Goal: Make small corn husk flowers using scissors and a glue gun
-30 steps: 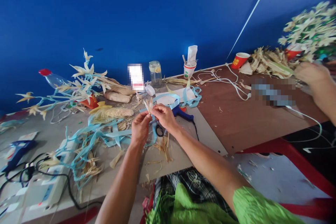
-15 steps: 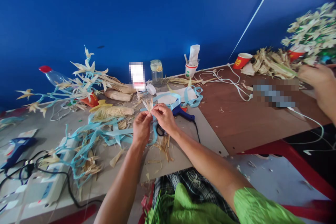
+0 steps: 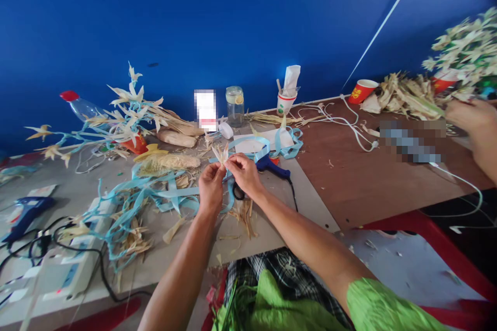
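Note:
Over the middle of the table, a small corn-husk flower (image 3: 221, 154) points its pale petals upward from between my fingertips. My left hand (image 3: 210, 185) pinches its base. From the other side, the fingers of my right hand (image 3: 243, 170) close on the same base, the two hands nearly touching. Just behind my right hand lies a blue glue gun (image 3: 273, 166). Black scissor handles (image 3: 237, 191) show beneath my right wrist. Light blue ribbon (image 3: 176, 192) lies tangled left of my hands, near a bundle of pale fibre (image 3: 174, 162).
Husk flowers on blue-wrapped branches (image 3: 130, 95) spread at the back left. A power strip (image 3: 81, 264), black cables and another glue gun (image 3: 29, 214) are at the left. A glass jar (image 3: 235, 106) and paper cup (image 3: 286, 103) stand behind. A co-worker's hand (image 3: 471, 119) reaches in at the right.
The view has shifted slightly, so the table things sit a little further right. My two hands keep their pinch on the husk flower with hardly any movement.

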A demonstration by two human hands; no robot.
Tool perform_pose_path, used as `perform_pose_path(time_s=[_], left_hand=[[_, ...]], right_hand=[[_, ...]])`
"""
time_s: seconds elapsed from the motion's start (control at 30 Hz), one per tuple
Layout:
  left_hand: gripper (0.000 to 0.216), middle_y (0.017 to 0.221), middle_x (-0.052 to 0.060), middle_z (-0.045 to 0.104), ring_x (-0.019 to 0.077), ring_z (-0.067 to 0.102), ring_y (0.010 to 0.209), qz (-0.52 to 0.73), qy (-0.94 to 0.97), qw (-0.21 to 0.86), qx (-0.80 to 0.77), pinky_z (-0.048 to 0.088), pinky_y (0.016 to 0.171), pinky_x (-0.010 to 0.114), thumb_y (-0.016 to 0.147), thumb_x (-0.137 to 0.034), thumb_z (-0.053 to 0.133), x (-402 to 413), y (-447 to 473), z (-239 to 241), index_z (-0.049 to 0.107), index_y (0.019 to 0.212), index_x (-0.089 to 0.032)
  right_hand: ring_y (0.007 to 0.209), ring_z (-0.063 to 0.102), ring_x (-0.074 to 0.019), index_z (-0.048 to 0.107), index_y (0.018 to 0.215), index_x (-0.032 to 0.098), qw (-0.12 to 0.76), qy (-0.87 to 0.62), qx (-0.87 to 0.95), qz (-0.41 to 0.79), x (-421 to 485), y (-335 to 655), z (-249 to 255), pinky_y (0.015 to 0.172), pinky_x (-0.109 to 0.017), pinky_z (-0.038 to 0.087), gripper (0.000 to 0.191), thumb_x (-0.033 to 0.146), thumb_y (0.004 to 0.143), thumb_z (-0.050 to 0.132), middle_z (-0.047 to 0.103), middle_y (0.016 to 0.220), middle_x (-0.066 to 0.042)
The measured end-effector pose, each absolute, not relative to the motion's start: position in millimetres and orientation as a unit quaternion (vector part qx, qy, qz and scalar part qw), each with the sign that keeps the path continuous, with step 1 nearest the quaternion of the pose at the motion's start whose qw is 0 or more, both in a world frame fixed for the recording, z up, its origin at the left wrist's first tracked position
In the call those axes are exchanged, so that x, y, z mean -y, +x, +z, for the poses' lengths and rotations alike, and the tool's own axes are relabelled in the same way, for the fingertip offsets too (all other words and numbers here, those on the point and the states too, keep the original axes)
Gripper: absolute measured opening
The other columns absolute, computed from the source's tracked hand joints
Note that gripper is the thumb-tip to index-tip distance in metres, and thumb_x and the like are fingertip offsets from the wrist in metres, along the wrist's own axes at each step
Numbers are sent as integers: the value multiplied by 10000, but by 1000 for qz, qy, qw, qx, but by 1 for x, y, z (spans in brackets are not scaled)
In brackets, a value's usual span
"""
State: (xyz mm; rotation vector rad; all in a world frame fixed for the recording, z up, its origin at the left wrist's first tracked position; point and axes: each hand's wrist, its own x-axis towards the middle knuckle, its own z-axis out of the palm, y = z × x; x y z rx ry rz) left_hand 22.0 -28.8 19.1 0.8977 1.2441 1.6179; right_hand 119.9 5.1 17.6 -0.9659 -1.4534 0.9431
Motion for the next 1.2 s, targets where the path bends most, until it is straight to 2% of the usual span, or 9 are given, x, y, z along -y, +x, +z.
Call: perform_pose_path(time_s=[0.27, 0.43, 0.57, 0.73, 0.97, 1.07, 1.13, 1.2], left_hand=[[272, 705, -18, 569, 100, 495, 648, 646, 382, 409, -520, 392, 655, 233, 683, -383, 693, 30, 24, 20, 581, 790, -158], [199, 646, -41, 502, 91, 431, 591, 641, 383, 372, -552, 357, 598, 225, 711, -330, 647, 29, 22, 21, 552, 782, -170], [154, 640, -42, 488, 92, 413, 577, 639, 386, 344, -569, 342, 584, 227, 730, -302, 616, 28, 18, 21, 545, 776, -173], [133, 629, -44, 477, 92, 390, 567, 639, 394, 312, -582, 326, 564, 222, 743, -278, 600, 25, 12, 17, 538, 794, -172], [121, 641, -39, 492, 95, 409, 582, 656, 399, 280, -576, 336, 583, 225, 743, -261, 598, 18, 4, 7, 539, 788, -165], [117, 645, -39, 488, 95, 407, 581, 663, 398, 278, -570, 332, 577, 224, 745, -255, 598, 17, 3, 5, 532, 788, -169], [109, 643, -39, 483, 95, 407, 581, 666, 399, 276, -567, 332, 576, 222, 751, -248, 596, 17, 3, 5, 527, 787, -172], [102, 643, -39, 478, 95, 407, 585, 668, 400, 272, -565, 333, 576, 219, 756, -241, 592, 17, 3, 5, 518, 779, -174]], right_hand=[[692, 530, -144, 583, 653, 178, 539, -418, 590, 432, -4, 117, 18, 665, -266, 412, 184, 327, 760, 567, 589, 723, -26], [492, 409, -83, 612, 846, 181, 543, -447, 511, 496, -6, 123, 21, 482, -224, 327, 185, 293, 721, 533, 569, 677, 23], [461, 365, -80, 619, 756, 169, 547, -465, 479, 504, -13, 131, 23, 447, -219, 278, 161, 291, 692, 535, 474, 533, 47], [454, 378, -69, 623, 785, 155, 563, -440, 462, 525, -21, 137, 22, 430, -215, 270, 202, 310, 674, 559, 524, 591, 32], [462, 372, -53, 642, 811, 155, 539, -425, 492, 536, -23, 144, 21, 436, -208, 272, 280, 409, 701, 602, 565, 669, 19], [475, 404, -68, 631, 683, 157, 516, -430, 511, 537, -23, 146, 21, 456, -215, 288, 338, 492, 714, 601, 560, 608, 13], [473, 417, -80, 579, 560, 159, 501, -447, 516, 533, -25, 148, 20, 471, -224, 296, 426, 550, 730, 573, 528, 532, 9], [466, 408, -86, 537, 519, 167, 512, -470, 508, 509, -27, 149, 18, 480, -230, 302, 442, 552, 736, 561, 487, 488, 15]])
